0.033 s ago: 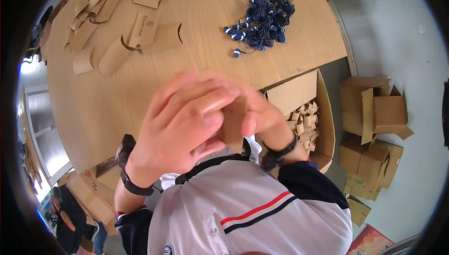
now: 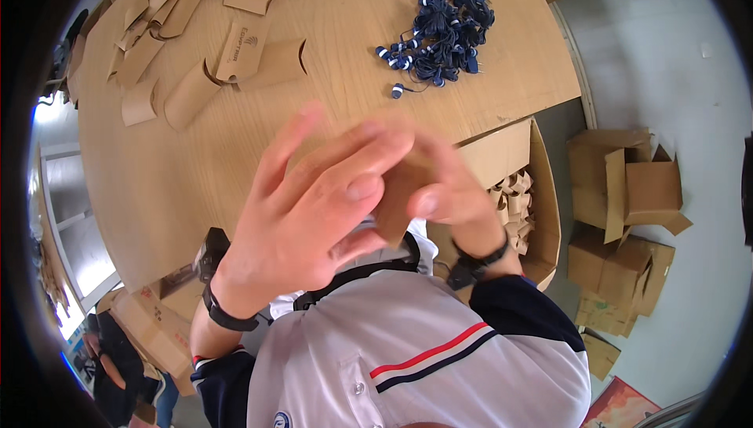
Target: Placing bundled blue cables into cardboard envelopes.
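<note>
Close in front of my chest, both hands meet around a small brown cardboard pillow box [image 2: 401, 200]. My left hand [image 2: 302, 212] curls over its left side, one finger lifted away and the others bent against the card. On the other side, my right hand [image 2: 451, 193] grips it, thumb at the near face and fingers behind, partly hidden and blurred. Beyond my hands, flat brown pillow boxes [image 2: 190, 94] lie spread at the table's left. A pile of dark blue earphones [image 2: 447, 40] with coiled cords sits at the far right of the table.
Right of my right forearm, a large open carton [image 2: 547, 216] holds many small folded brown boxes. Empty cartons [image 2: 620, 185] are stacked against the right wall. More cartons [image 2: 153, 326] stand at the lower left, beside a person in dark clothing [image 2: 118, 365]. The wooden table [image 2: 337, 67] has a rounded edge.
My right hand and the pillow box have shifted slightly to the right. The fingers of my left hand have spread a little, one lifting higher.
</note>
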Available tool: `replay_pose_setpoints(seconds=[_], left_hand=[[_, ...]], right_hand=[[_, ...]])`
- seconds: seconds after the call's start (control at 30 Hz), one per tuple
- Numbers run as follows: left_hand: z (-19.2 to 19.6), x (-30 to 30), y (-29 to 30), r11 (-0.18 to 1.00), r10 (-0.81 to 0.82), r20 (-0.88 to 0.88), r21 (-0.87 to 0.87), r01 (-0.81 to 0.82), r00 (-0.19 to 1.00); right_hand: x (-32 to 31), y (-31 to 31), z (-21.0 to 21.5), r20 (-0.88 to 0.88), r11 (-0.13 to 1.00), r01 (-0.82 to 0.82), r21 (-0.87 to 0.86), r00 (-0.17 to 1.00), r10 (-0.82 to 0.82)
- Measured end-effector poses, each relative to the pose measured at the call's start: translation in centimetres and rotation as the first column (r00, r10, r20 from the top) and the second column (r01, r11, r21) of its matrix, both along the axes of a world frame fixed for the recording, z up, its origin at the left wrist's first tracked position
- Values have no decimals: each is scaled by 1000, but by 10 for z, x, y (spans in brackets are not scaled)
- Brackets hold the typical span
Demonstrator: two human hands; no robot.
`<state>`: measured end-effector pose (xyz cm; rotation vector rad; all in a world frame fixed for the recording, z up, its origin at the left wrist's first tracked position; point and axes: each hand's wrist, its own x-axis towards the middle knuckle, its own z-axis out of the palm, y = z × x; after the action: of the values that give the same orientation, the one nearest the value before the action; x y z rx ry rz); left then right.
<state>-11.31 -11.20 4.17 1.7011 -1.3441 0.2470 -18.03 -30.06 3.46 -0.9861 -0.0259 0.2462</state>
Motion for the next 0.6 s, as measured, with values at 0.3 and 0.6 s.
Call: replay_pose_setpoints(seconds=[0.3,0.6], left_hand=[[74,39,68,936,283,-287,290,-199,915],[25,222,-93,771,363,49,545,-330,930]], right_hand=[[-177,-186,-122,36,-203,-174,-964,666,-745],[-56,-195,-53,517,-143,548,-824,626,-583]])
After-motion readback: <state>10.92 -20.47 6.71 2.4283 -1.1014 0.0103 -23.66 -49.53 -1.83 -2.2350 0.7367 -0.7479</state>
